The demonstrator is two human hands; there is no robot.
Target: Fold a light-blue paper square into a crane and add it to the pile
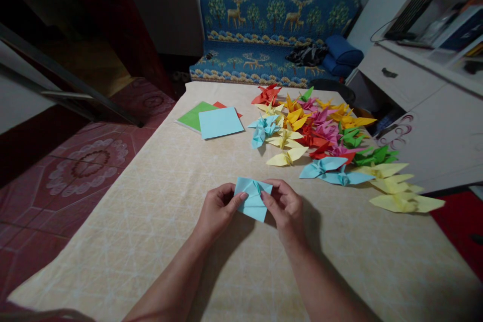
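Between my two hands is a light blue sheet of origami paper (pixel 253 214), partly folded, with creases and a raised fold near its upper middle. My left hand (pixel 218 209) pinches its left side, thumb on top and fingers behind. On the right side my right hand (pixel 287 209) grips it the same way, thumb pressing near the raised fold. The paper is held above the table, and the fingers behind it are mostly hidden. Beyond my hands, to the right, lie several folded paper cranes (pixel 287 157) in yellow, blue, red, pink, orange and green.
A cream patterned cloth (pixel 151 211) covers the table. Flat paper squares lie at its far left, a light blue sheet (pixel 221 123) over a green one (pixel 191 116) and a red one. Behind stands a blue sofa (pixel 256 55); a white cabinet (pixel 433 110) is on the right.
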